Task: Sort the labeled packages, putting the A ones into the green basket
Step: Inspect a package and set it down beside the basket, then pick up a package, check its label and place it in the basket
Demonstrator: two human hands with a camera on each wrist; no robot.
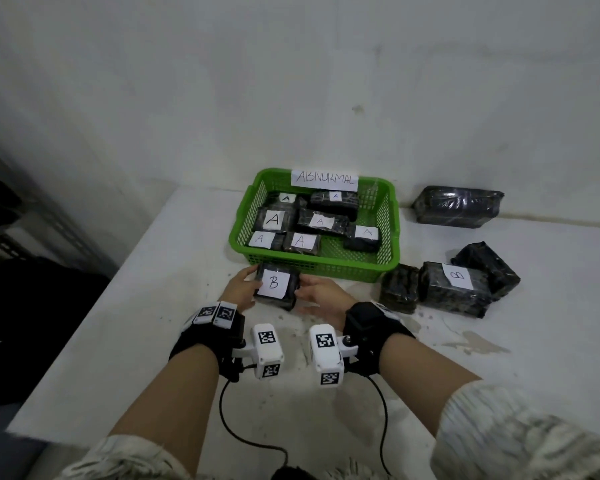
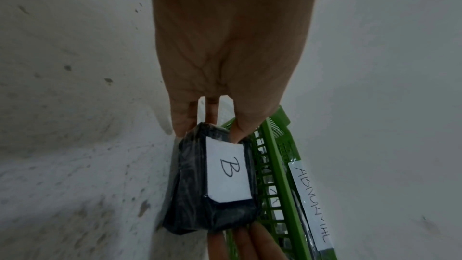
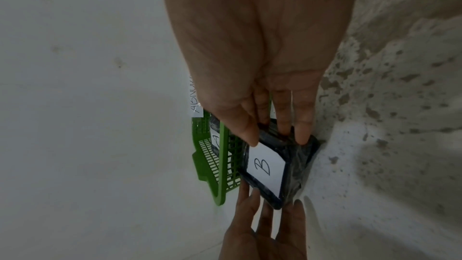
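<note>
A black wrapped package with a white B label (image 1: 275, 285) (image 2: 226, 173) (image 3: 268, 167) is held between both hands just in front of the green basket (image 1: 390, 237) (image 2: 276, 151) (image 3: 212, 157). My left hand (image 1: 243, 287) (image 2: 207, 126) grips its left end, thumb on the top edge. My right hand (image 1: 317, 292) (image 3: 277, 133) grips its right end, thumb on top and fingers down the side. The basket carries an ABNORMAL sign (image 1: 324, 177) and holds several black packages labelled A (image 1: 273, 220).
Right of the basket lie a B-labelled package (image 1: 454, 284), a small unlabelled one (image 1: 399, 287), another dark one (image 1: 485, 263) and a large black bundle (image 1: 459, 206) against the wall. The white table's edge (image 1: 84, 306) runs along the left, with dark shelving beyond.
</note>
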